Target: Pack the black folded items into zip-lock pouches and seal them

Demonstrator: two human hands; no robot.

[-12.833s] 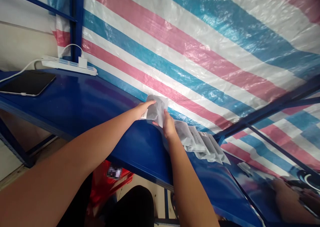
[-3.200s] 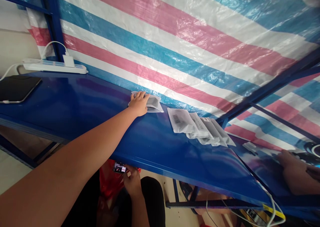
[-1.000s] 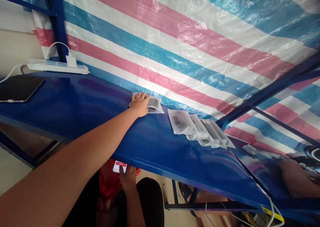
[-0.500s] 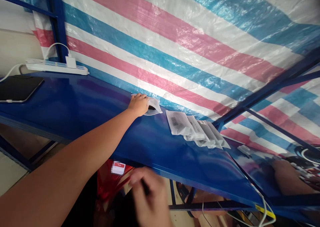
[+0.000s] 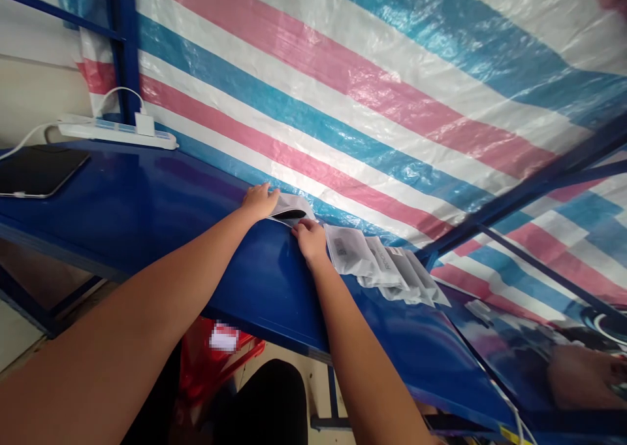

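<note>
A frosted zip bag lies near the back edge of the blue table, its mouth gaping toward me with something dark inside. My left hand grips the bag's left side. At its right front corner, my right hand has its fingers closed on the bag's edge. Just right of that hand, several filled frosted bags overlap in a row; one bears a printed code and another grey lettering.
A white power strip with a plugged-in charger and a black tablet are at the left. Striped plastic sheeting hangs behind the table. Below stands a red stool. Another person's arm shows at the far right.
My right hand has moved up from below the table edge to the bag's right corner. The bag's mouth has opened wider, and my left hand has shifted slightly left.
</note>
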